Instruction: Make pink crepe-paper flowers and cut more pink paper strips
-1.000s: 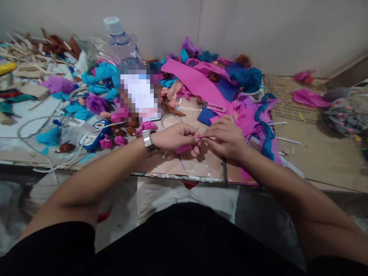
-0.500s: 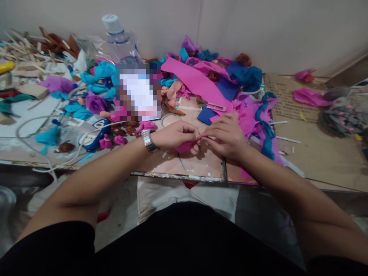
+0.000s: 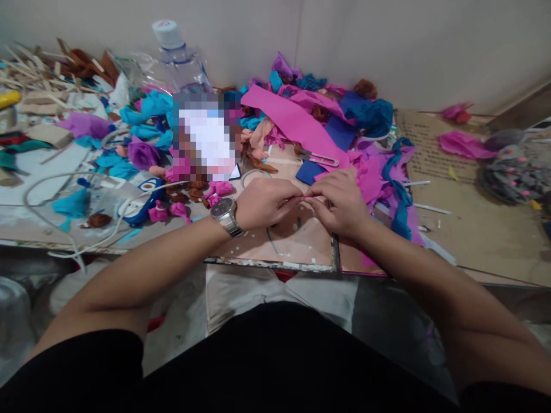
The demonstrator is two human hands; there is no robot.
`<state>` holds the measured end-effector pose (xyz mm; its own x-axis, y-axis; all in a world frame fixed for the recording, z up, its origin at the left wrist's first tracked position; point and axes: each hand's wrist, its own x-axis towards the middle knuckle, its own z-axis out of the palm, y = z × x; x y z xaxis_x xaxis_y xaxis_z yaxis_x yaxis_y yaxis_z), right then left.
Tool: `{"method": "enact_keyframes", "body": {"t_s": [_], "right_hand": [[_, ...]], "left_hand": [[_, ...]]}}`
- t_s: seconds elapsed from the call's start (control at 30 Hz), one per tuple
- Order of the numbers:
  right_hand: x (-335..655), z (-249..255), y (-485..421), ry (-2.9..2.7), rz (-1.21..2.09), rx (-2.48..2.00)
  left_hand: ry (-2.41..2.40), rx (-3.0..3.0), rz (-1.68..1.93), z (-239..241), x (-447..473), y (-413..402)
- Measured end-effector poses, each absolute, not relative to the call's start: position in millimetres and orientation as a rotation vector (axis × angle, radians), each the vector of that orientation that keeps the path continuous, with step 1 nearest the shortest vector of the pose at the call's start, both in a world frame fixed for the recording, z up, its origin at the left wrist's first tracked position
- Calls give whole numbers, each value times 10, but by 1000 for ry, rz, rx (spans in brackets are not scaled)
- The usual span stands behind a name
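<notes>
with the fingertips of both hands closed together, i am pinching a tiny bright pink scrap of thin, crepe-like paper (image 3: 304, 197) between my left hand (image 3: 269, 205) and my right hand (image 3: 340, 201). to do this well, i am judging, the two pinches are needing to sit close together, so that any strain is falling on one short spot rather than tearing the paper along its length. i am thinking that a light, even pressure is suiting it better than a hard pull. the scrap is sitting right where the two sets of fingertips are meeting, to the right of my left hand and touching both; only a sliver is showing, so i am not able to tell its full shape. it is hanging over the brownish, flat surface (image 3: 307, 246). just beyond my right hand, a flat dark blue piece (image 3: 309, 171) is lying, and past it a slim metal pair of snips (image 3: 322, 160) is resting on a long, smooth bright pink strip (image 3: 293, 121).
</notes>
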<state>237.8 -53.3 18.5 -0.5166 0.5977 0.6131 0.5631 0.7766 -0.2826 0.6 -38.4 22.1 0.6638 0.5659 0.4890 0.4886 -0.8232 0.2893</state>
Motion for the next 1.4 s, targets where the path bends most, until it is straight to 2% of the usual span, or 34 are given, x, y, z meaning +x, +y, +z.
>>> {"method": "enact_keyframes", "body": {"t_s": [0.4, 0.7, 1.17, 1.4], "right_hand": [[2359, 165, -534, -2282, 237, -976], [2366, 183, -536, -2264, 211, -965], [2394, 190, -531, -2256, 156, -961], [2391, 194, -526, -2234, 139, -910]], "left_hand": [[873, 2718, 949, 179, 23, -363], [914, 2652, 913, 169, 17, -346], [867, 2315, 757, 264, 23, -400], [756, 1857, 534, 330, 28, -404]]}}
